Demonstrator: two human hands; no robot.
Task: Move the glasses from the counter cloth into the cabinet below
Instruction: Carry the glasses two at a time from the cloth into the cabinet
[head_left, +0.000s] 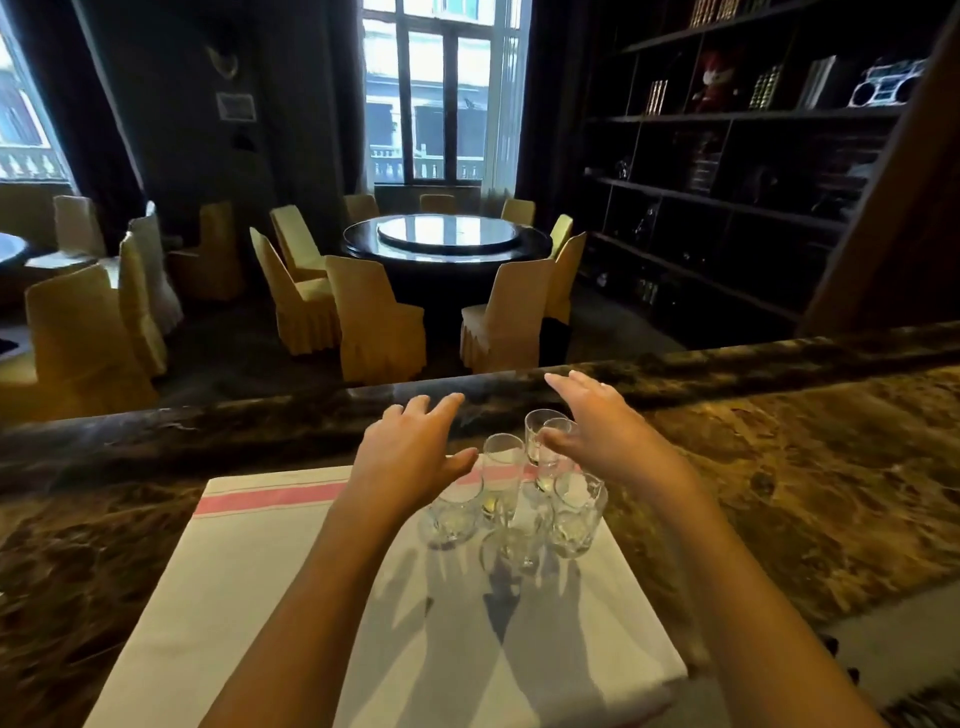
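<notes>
Reaching with both hands for the cluster of glasses (519, 499) on the cloth (249, 561).

Left hand (410, 457) and right hand (602, 431) hover spread wide on either side of the cluster, each grip empty; the right thumb looks close to a rear rim. About six glasses stand upright together near the cloth's pink stripe on the marble counter (779, 467). None seems moved yet; the cabinet below is out of sight, so the whole job remains.
</notes>
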